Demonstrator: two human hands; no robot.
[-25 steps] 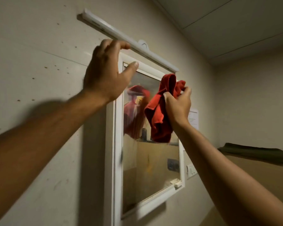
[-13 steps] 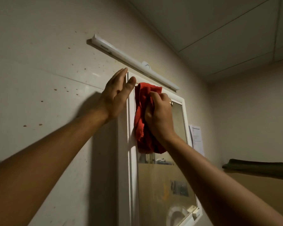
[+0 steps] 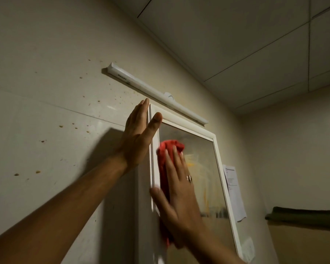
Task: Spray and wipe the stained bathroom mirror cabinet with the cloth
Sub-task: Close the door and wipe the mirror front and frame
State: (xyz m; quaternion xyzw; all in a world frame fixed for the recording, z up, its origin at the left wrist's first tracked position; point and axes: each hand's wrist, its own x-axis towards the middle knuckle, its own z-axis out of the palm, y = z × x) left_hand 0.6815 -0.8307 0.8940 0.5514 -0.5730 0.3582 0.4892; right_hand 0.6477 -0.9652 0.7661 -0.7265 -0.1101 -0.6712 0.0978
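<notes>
- My right hand (image 3: pixel 179 202) is now lying flat where it was bunching the cloth (image 3: pixel 171 145) before, and is pressing it lower down the mirror (image 3: pixel 208 168), by its left edge.
- My left hand (image 3: pixel 137 138) is bracing the cabinet (image 3: pixel 187 127) at its top corner, fingers straight, holding nothing.
- The palm is hiding most of the cloth; the cabinet's bottom is running out of frame.
- Yellow smears are streaking the blurry glass.
</notes>
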